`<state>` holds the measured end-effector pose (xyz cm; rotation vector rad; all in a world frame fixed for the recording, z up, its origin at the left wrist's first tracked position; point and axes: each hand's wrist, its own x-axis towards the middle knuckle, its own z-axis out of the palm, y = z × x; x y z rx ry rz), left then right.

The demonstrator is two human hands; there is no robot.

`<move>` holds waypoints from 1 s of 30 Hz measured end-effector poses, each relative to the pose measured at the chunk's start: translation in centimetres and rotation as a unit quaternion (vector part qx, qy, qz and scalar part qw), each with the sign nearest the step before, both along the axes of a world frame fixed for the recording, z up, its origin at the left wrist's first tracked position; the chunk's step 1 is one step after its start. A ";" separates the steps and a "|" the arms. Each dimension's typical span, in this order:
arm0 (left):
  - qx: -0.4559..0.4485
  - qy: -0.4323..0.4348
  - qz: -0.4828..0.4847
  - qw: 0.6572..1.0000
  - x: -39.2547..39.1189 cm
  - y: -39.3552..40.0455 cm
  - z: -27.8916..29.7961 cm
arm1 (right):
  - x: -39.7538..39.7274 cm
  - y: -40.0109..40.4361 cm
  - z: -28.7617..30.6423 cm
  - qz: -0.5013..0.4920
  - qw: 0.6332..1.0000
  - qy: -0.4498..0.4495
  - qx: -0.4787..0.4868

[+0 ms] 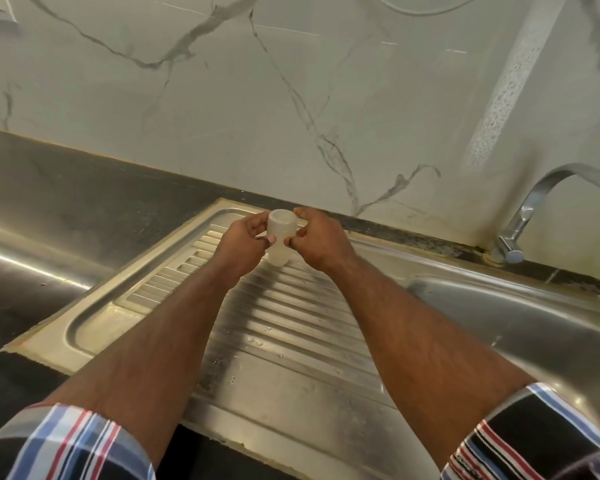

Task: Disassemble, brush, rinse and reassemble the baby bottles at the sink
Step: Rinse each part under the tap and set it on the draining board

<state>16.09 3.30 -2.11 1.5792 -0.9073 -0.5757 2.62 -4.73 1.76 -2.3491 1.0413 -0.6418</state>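
A small cloudy-white baby bottle [282, 233] with its cap on stands upright at the far end of the ribbed steel drainboard [291, 327]. My left hand [245, 242] grips its left side, thumb across the front. My right hand [317, 242] holds the right side at cap height, fingers curled round it. The lower part of the bottle shows between the two hands, its base close to or on the drainboard.
The sink basin [520, 317] lies to the right, with a curved chrome tap [534, 209] behind it. A dark countertop [66, 188] runs to the left. A marble-patterned wall [291, 98] rises directly behind the drainboard.
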 end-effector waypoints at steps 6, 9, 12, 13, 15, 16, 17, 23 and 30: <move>0.000 -0.018 -0.008 1.000 -0.5 -0.1 0.0 | 0.0 0.0 -0.1 -0.003 1.000 0.005 -0.003; 0.020 -0.026 -0.006 0.999 -0.2 -0.3 0.0 | 0.0 0.0 0.0 -0.002 1.000 0.003 0.000; 0.037 -0.041 0.006 0.998 -0.3 -0.3 -0.1 | 0.0 0.0 0.0 -0.003 1.000 0.012 -0.002; 0.040 -0.049 0.014 0.998 -0.5 -0.2 0.0 | 0.0 0.0 -0.1 -0.004 1.000 0.014 -0.002; 0.045 -0.079 0.029 0.995 -0.9 0.0 0.2 | -0.2 -0.1 -0.1 -0.008 1.000 0.023 -0.007; 0.048 -0.106 0.038 0.993 -1.1 0.0 0.3 | -0.3 -0.1 -0.1 -0.010 0.999 0.029 -0.014; 0.053 -0.139 0.048 0.988 -1.3 0.1 0.4 | -0.4 -0.2 -0.2 -0.012 0.999 0.037 -0.025; 0.047 -0.338 0.061 0.938 -4.1 0.7 1.1 | -2.0 0.3 0.1 -0.010 0.989 0.105 -0.102; 0.045 -0.481 0.009 0.875 -11.0 0.3 1.7 | -7.3 0.7 0.7 -0.028 0.979 0.129 -0.152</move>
